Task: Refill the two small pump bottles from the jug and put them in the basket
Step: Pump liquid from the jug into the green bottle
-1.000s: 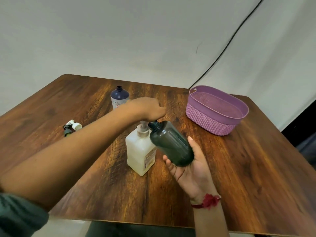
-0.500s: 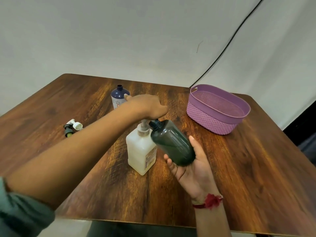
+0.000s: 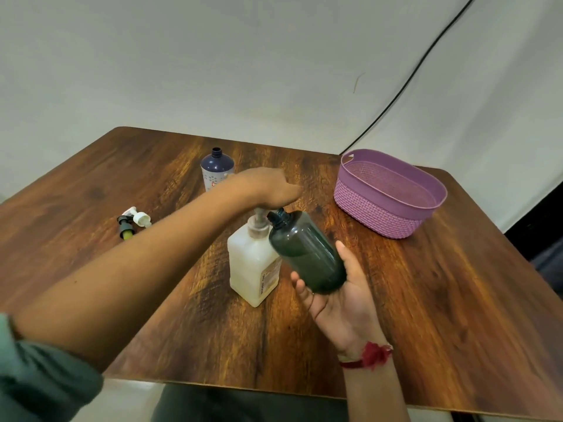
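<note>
A white square jug (image 3: 253, 263) with a pump stands mid-table. My left hand (image 3: 268, 187) rests on top of its pump head, fingers curled over it. My right hand (image 3: 338, 293) cradles a dark green bottle (image 3: 307, 254), tilted, with its open neck right beside the jug's pump spout. A second small bottle (image 3: 217, 167), dark blue with a white label and no cap, stands upright behind the jug. The purple woven basket (image 3: 377, 214) sits at the back right and holds nothing that I can see.
Two loose pump tops (image 3: 132, 223), one white and one black with a green end, lie on the left of the wooden table (image 3: 426, 315). A black cable (image 3: 411, 77) runs down the white backdrop behind the basket.
My left hand has shifted slightly on the jug's pump, and the pump stem shows more below it. The green bottle stays tilted at the spout in my right hand.
</note>
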